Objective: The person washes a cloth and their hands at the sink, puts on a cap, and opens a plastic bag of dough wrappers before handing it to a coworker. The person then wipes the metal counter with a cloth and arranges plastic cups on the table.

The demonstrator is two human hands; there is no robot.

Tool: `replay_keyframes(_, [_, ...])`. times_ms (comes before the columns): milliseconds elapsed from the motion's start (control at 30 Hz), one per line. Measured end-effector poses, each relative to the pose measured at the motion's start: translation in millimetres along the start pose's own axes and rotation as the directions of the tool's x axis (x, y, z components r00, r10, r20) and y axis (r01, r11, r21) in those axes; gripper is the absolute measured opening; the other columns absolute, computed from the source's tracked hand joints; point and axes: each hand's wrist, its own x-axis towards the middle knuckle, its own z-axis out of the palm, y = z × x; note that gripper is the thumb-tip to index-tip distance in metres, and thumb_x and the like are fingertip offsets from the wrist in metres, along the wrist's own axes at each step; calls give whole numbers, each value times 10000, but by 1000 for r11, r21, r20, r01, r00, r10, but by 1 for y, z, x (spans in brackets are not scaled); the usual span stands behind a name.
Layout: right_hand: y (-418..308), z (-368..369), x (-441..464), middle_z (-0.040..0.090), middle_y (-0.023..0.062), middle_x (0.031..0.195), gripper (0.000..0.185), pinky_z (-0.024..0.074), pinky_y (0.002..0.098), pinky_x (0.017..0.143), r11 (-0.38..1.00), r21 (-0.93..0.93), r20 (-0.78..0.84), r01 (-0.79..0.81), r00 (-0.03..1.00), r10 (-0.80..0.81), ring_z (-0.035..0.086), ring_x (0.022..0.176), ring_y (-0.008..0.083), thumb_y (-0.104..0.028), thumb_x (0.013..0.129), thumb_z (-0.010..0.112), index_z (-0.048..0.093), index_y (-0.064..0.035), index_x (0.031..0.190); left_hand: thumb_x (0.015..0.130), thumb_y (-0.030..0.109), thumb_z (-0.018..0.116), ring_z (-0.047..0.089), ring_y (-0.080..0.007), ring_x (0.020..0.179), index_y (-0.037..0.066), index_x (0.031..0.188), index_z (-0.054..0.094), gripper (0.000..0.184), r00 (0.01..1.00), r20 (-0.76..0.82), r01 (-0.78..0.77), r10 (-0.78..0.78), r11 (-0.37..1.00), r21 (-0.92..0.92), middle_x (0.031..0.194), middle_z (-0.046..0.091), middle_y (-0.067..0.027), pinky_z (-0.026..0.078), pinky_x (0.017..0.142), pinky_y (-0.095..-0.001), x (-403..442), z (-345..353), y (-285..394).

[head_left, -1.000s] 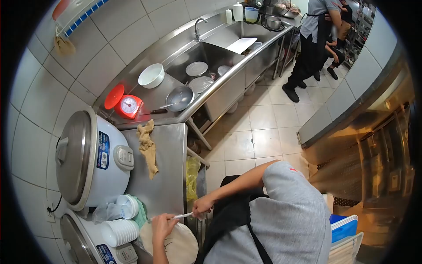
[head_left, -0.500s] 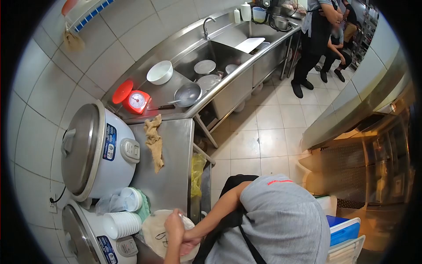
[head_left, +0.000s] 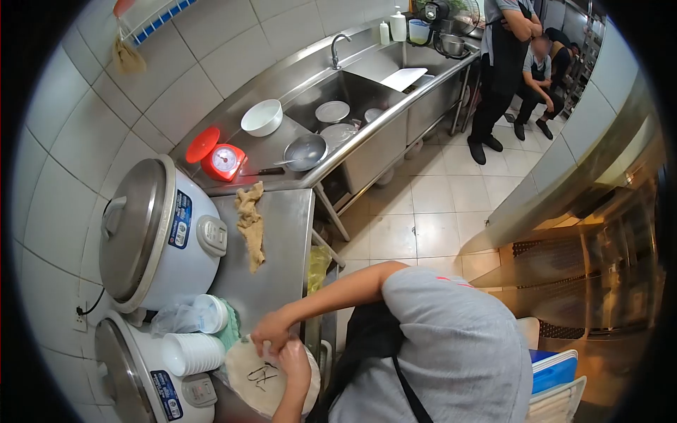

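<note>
The right hand [head_left: 272,331] and the left hand [head_left: 294,358] met over the upper edge of a round off-white cover [head_left: 245,374] marked with black lines, at the near end of the steel table [head_left: 290,243]. Their fingers were bent inward close together, but whether either grip was closed on anything could not be told, since the fingers hid the spot.

Stacked white plastic bowls [head_left: 192,354] stood just beside the cover, near a green cloth [head_left: 230,328] and a clear plastic bag [head_left: 174,317]. Two rice cookers, a farther one [head_left: 185,243] and a nearer one [head_left: 148,370], stood along the wall side. Farther up the table lay a crumpled tan cloth [head_left: 250,229]. Beyond, a red kitchen scale [head_left: 224,162] stood near a white bowl [head_left: 261,118] and a metal pan [head_left: 305,153] beside the sink.
</note>
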Motion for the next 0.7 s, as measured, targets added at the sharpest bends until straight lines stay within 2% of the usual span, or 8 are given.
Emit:
replay_keyframes(33, [7,6,12,632,108,749,256,457,321,645,998,46,151,-36,988,29,591,704,170,-239,698,615,649,-24,832,714,11,496,585,-265,684,-14,764,570,93,999,-31,9,-9,1000,4,918,514,-199,482,624,-340,-1,-1,2])
replay_keyframes(100, [19,11,27,631,108,738,248,456,321,636,1000,12,288,-28,957,23,587,688,170,-227,686,619,649,-24,826,710,20,493,574,-262,748,-12,753,575,98,991,-127,-24,32,998,63,920,512,-189,474,670,-331,1,-6,5])
replay_keyframes(233, [32,7,39,628,109,718,234,456,321,619,995,-79,376,55,926,-21,580,655,169,-203,661,628,648,-25,813,711,37,489,536,-258,845,-2,740,581,104,979,-196,-51,61,997,53,875,505,-152,440,754,-321,1,-11,8])
replay_keyframes(300, [34,-4,37,627,109,708,228,455,321,610,992,-111,356,56,934,-13,577,639,169,-190,649,632,648,-25,806,712,49,494,529,-254,829,6,738,580,100,983,-175,-47,52,998,34,845,494,-134,426,740,-322,1,-16,8])
replay_keyframes(400, [40,-23,6,607,107,642,154,448,329,567,986,-140,113,-95,987,111,572,594,190,-180,653,629,642,-43,722,710,66,504,521,-246,804,22,739,581,93,977,-187,-117,105,992,-56,805,479,-111,406,703,-325,-1,-20,-2])
replay_keyframes(467, [41,-20,-30,585,99,591,138,443,328,535,968,-82,-94,-239,968,231,569,557,189,-183,665,628,621,-46,664,705,73,520,517,-240,789,36,747,585,86,968,-211,-168,138,976,-136,796,477,-98,397,680,-327,-1,-22,-12])
replay_keyframes(567, [22,3,-79,568,80,560,140,446,301,488,872,286,-351,-396,804,480,571,511,151,-171,710,610,590,-35,687,683,63,556,506,-240,771,57,768,601,96,953,-263,-221,149,937,-270,812,484,-86,394,663,-335,0,-21,-21])
replay_keyframes(700, [-2,34,-99,589,83,593,115,482,261,462,758,534,-431,-375,650,625,599,509,127,-113,760,570,591,0,750,644,14,594,491,-256,753,63,785,617,151,929,-323,-307,179,860,-407,822,504,-83,408,665,-346,1,-15,-29])
